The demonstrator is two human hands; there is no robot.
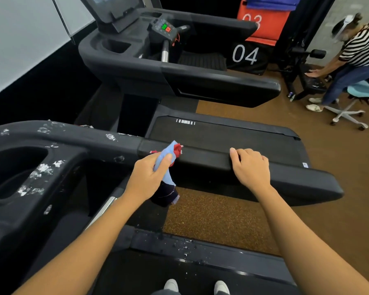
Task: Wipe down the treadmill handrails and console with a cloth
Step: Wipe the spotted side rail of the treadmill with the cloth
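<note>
I stand on a black treadmill. Its right handrail point(205, 159) runs across the middle of the head view. My left hand point(149, 177) grips a bunched cloth point(168, 167) of light blue, red and dark fabric, held against the handrail's near side. My right hand point(250, 167) holds the handrail further right, with its fingers curled over the top edge. White foam or droplet marks speckle the console surround point(41, 169) at the left, around a cup recess.
A second treadmill point(179, 67) stands beyond, with a screen and green and red buttons. Droplets lie on my treadmill's side rail point(185, 248). Brown floor spreads to the right, where a person in a striped top point(358, 47) bends near a wheeled stool point(347, 111).
</note>
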